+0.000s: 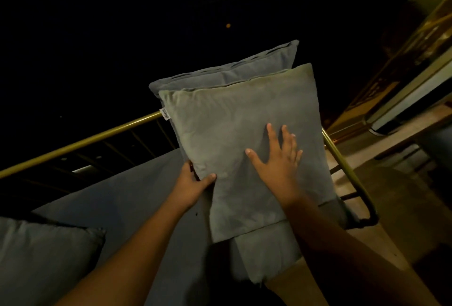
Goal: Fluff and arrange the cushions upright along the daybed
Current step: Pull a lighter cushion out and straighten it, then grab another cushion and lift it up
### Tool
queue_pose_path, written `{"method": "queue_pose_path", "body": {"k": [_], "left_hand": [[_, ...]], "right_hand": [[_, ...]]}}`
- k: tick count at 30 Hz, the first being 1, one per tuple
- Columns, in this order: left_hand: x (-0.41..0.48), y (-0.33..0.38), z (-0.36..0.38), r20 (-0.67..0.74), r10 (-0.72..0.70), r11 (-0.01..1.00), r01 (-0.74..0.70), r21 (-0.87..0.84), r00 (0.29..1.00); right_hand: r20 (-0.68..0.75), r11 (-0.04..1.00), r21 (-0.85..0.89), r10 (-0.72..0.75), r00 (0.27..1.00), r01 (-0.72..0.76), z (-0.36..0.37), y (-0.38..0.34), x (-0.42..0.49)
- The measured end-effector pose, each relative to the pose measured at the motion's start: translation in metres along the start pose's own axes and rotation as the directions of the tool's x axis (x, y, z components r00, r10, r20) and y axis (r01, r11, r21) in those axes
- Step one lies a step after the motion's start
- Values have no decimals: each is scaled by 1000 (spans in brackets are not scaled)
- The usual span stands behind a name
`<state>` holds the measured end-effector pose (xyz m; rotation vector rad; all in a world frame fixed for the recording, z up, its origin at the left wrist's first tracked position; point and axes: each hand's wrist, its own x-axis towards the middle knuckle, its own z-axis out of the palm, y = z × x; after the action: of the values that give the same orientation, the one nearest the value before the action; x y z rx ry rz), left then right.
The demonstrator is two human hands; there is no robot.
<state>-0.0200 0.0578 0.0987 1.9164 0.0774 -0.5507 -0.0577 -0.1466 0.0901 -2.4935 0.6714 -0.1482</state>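
Observation:
A grey-green velvet cushion (234, 120) stands upright at the right end of the daybed (127, 198). Behind it leans a larger blue-grey cushion (244, 66), upright against the end rail. My left hand (193, 181) grips the front cushion's lower left edge, thumb on the face. My right hand (278, 159) lies flat with spread fingers pressed into the cushion's face, denting it. A third blue-grey cushion (41, 254) lies at the lower left on the mattress.
A brass rail (80, 143) runs along the daybed's back and another brass rail (349, 171) down its right end. A floor (391, 198) and lit furniture (403, 73) lie to the right. Beyond the rail all is dark.

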Motion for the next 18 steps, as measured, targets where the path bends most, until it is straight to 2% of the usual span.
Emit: {"method": "queue_pose_path", "body": {"k": [3, 5, 7, 9, 13, 16, 18], "left_hand": [[-8, -5, -22, -32, 70, 988, -65, 143, 997], [-18, -12, -41, -56, 109, 976, -96, 197, 992], [-32, -25, -66, -101, 114, 974, -91, 208, 988], [-50, -43, -95, -162, 124, 973, -88, 215, 979], [-88, -90, -164, -296, 40, 987, 9, 162, 954], [-118, -132, -225, -432, -39, 993, 83, 84, 901], [-139, -162, -266, -535, -108, 989, 146, 29, 838]], "right_hand": [[-73, 998, 53, -27, 997, 31, -1, -22, -13], [-113, 983, 75, -160, 981, 169, 2, -45, -31], [-81, 948, 80, -303, 950, 309, 14, -73, -57], [-4, 910, 113, -400, 916, 398, 34, -101, -80], [189, 868, 237, -483, 855, 437, 96, -156, -109], [358, 848, 276, -528, 770, 454, 149, -210, -133], [486, 842, 279, -539, 688, 462, 187, -249, -152]]}}
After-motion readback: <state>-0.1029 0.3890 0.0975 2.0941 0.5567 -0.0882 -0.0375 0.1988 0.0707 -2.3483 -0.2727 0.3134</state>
